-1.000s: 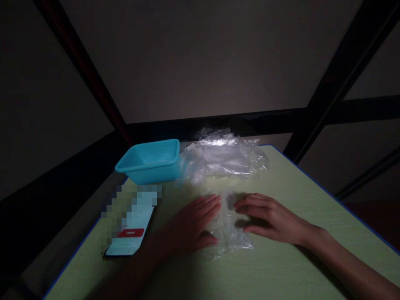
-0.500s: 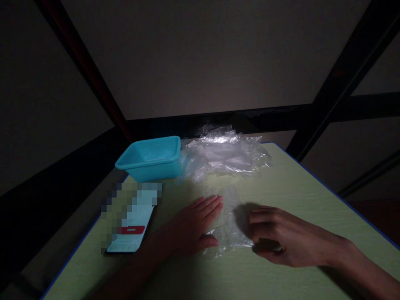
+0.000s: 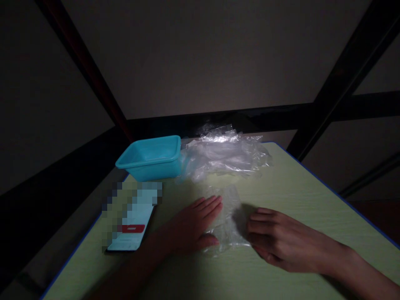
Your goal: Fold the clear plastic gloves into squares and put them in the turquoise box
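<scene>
You have one clear plastic sheet (image 3: pixel 231 223) spread out in the lower middle of the frame, flat on the table (image 3: pixel 300 204), and that much looks done. What is left, as far as the view shows, is wrinkling: creases run through the sheet and its lower edge is puckered, so it does not seem fully smooth. More plastic is in the heap (image 3: pixel 225 156) at the upper middle of the table, loose and unsorted.

Your left hand (image 3: pixel 193 223) lies palm down across the sheet's left part, its fingers straight and close together, the thumb set apart. Your right hand (image 3: pixel 278 241) is at the sheet's lower right corner with its fingers curled in; you hide the tips, so I cannot tell whether they pinch the plastic.

The sheet is thin and see-through, the table's green showing through it. The heap is glossy and crumpled, with jagged edges and a bright glint on top. Beside it, left of centre, stands a smooth turquoise tub (image 3: pixel 156 171), rectangular with a rounded rim and sloping walls. At the left, your phone (image 3: pixel 139 212) lies flat and glassy, lit, with a red bar on its partly pixelated screen
</scene>
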`<state>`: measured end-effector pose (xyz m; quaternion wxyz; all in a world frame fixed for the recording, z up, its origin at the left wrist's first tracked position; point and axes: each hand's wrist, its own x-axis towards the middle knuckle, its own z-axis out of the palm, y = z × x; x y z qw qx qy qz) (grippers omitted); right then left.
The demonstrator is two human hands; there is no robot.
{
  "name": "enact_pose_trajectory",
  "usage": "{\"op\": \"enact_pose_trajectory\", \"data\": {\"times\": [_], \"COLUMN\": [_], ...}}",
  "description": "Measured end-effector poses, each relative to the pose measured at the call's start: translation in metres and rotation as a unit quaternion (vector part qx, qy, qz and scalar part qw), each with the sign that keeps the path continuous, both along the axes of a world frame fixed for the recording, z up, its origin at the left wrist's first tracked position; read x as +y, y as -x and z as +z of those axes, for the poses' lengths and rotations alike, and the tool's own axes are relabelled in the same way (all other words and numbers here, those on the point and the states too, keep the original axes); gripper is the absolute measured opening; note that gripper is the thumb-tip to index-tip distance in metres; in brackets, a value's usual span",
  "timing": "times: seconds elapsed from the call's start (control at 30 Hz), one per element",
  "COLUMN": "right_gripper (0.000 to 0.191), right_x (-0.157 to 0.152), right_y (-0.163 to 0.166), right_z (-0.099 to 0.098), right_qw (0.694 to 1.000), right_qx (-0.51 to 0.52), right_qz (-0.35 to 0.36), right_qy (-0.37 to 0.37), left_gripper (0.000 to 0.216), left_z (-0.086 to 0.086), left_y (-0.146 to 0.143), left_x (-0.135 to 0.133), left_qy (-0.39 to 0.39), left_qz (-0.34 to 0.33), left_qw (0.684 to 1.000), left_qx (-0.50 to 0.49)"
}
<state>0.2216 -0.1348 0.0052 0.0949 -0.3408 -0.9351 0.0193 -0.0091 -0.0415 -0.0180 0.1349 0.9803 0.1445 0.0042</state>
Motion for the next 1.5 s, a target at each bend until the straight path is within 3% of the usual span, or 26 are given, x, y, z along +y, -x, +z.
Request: {"op": "enact_pose_trajectory", "data": {"times": [0.27,0.5,0.6,0.77,0.9,1.07,1.23,1.5], "right_gripper": [0.028,0.023,0.021,0.021,0.02,0.016,0.034,0.037], "right_x": [-0.001,-0.001,-0.001,0.001,0.002,0.004,0.008,0.012], "right_y": [0.002,-0.001,-0.004,-0.005,-0.005,-0.008,-0.007,-0.004], "right_z": [-0.002,0.006,0.008,0.006,0.008,0.007,-0.003,-0.012], "right_qw": [0.999,1.0,0.999,0.998,0.996,0.997,0.999,0.996], "right_qx": [-0.013,0.005,0.017,0.052,0.085,0.077,0.025,0.008], "right_qz": [0.01,-0.006,-0.017,-0.023,-0.022,-0.029,-0.018,-0.004], "right_qy": [-0.04,-0.026,-0.03,-0.011,0.004,0.003,-0.041,-0.091], "left_gripper": [0.073,0.064,0.065,0.033,0.023,0.024,0.025,0.025], "left_z": [0.004,0.016,0.009,-0.011,-0.018,-0.016,-0.019,-0.015], "left_y": [0.0,-0.004,-0.009,-0.019,-0.022,-0.022,-0.025,-0.025], "left_x": [0.001,-0.022,-0.038,-0.05,-0.048,-0.048,-0.052,-0.056], "left_qy": [-0.021,-0.113,-0.165,-0.283,-0.345,-0.354,-0.344,-0.331], "left_qz": [-0.01,-0.05,-0.024,0.064,0.083,0.077,0.089,0.089], "left_qw": [1.0,0.989,0.98,0.94,0.915,0.914,0.915,0.922], "left_qx": [-0.02,-0.086,-0.111,-0.18,-0.194,-0.181,-0.188,-0.182]}}
